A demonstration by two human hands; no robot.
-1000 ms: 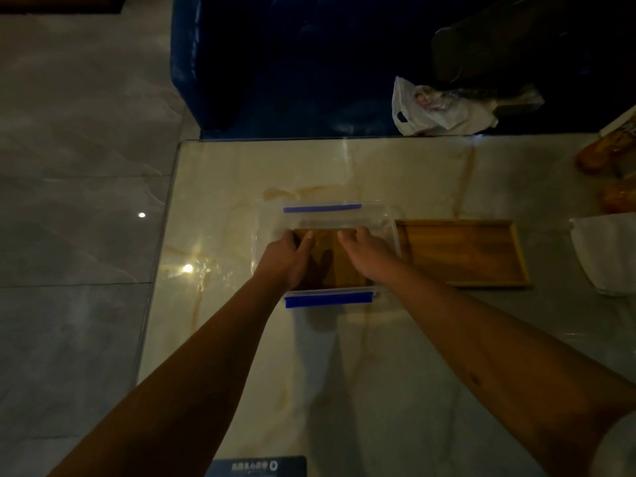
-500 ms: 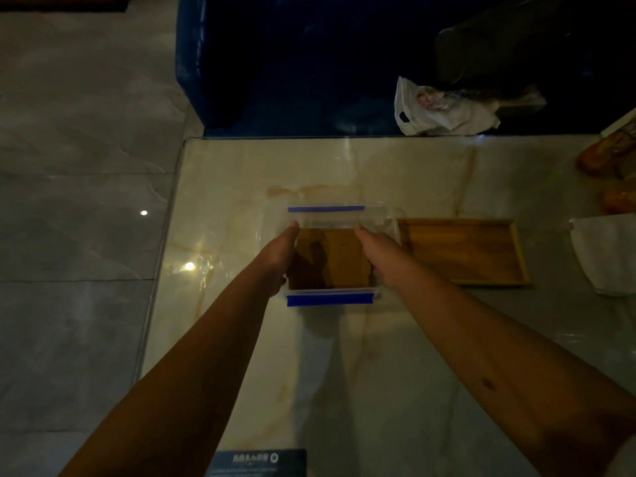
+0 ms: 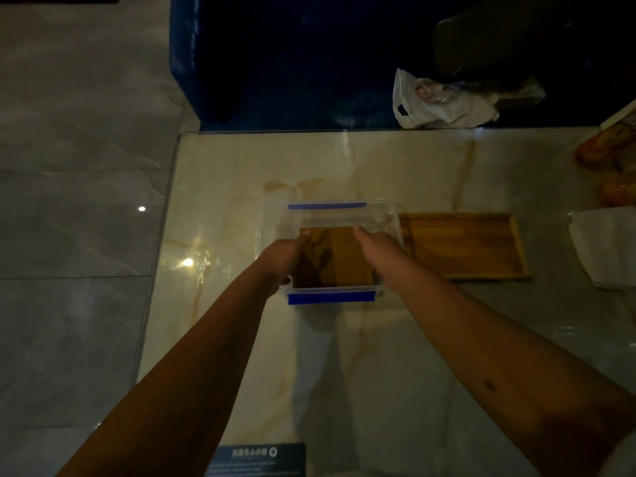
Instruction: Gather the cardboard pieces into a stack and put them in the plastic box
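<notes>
Dimly, both hands' fingers (hidden) flank cardboard inside plastic box.

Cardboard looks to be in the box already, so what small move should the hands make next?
Probably draw both hands away. The cardboard lies flat inside the box, and the left hand and right hand sit at its sides.
</notes>
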